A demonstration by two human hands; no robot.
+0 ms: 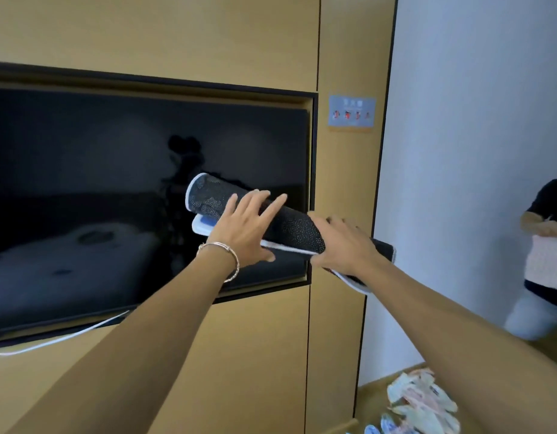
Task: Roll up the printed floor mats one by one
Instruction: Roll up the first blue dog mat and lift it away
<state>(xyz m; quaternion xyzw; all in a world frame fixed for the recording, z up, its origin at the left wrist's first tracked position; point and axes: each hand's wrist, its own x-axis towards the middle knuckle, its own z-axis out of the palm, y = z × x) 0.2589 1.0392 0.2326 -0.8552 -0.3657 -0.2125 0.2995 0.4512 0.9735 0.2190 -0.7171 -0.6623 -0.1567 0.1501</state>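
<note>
While both arms are stretched forward, forearms [164,324]: they are seen running in from 7 and 5 o'clock toward the centre.
Bracelet [230,256]: a thin metal band is worn on the left wrist.
Left hand [249,228]: it is laid flat on the roll, fingers straight and spread, the thumb tucked under the lower edge; nothing is clasped.
Right hand [344,244]: the fingers are curled over the roll's right part with the thumb set beneath, so the mat is gripped; detail is blurred.
Rolled mat [299,230]: it is held in the air at the centre, tilted from 10 down to 4 o'clock; the dark dotted backing is turned outward, edged in white, and blue print is shown at the left end.
Printed pile [424,402]: pale printed pieces are heaped at 5 o'clock on a wooden surface [372,391].
Television [114,198]: a dark screen is recessed from 9 o'clock to the centre, behind the mat.
White cable [51,341]: it is hung below the screen at 8 o'clock.
Wood panelling [177,32]: the screen is surrounded by it.
Sign [351,112]: a blue notice is fixed at 1 o'clock.
Other person [546,195]: a dark top is seen at 3 o'clock, with something pale pink held.
</note>
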